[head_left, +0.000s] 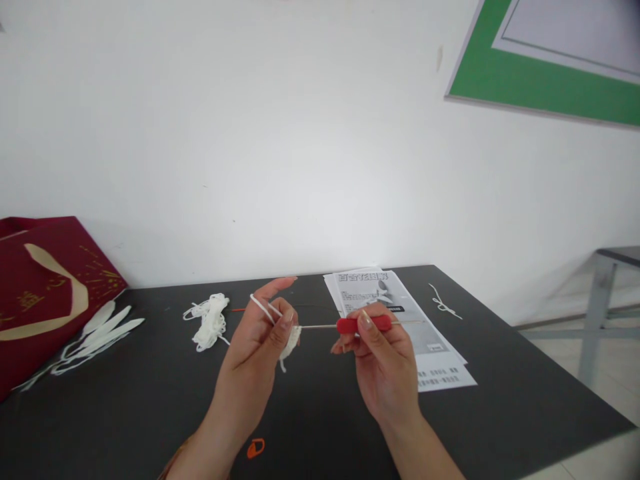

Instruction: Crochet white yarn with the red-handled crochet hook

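Observation:
My left hand (263, 333) pinches a small white crocheted piece (291, 341) between thumb and fingers, its short tail hanging below. White yarn loops over the raised index finger. In my right hand (385, 360) is a crochet hook (364, 325) with a red grip, held level. Its thin metal shaft points left and meets the crocheted piece at my left fingertips; the hook's tip is hidden there. Left of my hands, a loose bundle of white yarn (211, 323) lies on the black table (310, 427).
Printed sheets (430, 333) lie behind my right hand. A short knotted white yarn (445, 303) is farther right. Several white crocheted leaf-like pieces (105, 333) rest beside a dark red bag (45, 287) at left. An orange stitch marker (255, 448) sits near the front.

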Demonstrator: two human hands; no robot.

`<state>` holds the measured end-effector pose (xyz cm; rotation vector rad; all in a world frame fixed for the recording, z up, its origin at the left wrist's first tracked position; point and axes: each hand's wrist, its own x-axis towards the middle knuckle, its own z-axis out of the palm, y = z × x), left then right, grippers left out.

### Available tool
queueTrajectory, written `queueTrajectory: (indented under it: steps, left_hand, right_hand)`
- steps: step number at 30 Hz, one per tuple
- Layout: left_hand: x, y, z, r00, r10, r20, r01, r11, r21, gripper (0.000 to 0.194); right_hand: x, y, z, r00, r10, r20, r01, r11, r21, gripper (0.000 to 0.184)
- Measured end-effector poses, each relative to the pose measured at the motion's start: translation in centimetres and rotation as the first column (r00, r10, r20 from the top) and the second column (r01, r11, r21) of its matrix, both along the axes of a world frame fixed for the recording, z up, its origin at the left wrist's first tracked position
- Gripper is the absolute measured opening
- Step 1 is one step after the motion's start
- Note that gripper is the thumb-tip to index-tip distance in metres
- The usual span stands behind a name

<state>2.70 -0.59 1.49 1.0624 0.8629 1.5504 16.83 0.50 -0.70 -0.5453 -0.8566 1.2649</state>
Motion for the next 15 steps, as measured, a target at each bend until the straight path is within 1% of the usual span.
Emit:
queueTrajectory:
  steps: [6,15]
  left_hand:
    - [-0.06,-0.01,0.04,1.000,0.009,-0.024,-0.009,1.000,0.000,0.036]
    - [-0.36,0.15,-0.13,0.997,-0.023,-0.070,0.027,0.998,0.063,0.035]
  right_hand:
    - [0.15,0.06,-0.09,0.999,0.037,-0.027,-0.038,0.999,-0.026,0.013]
    - [0.23,0.15,-0.14,0.997,0.063,-0.033,-0.064,0.997,-0.036,0.013]
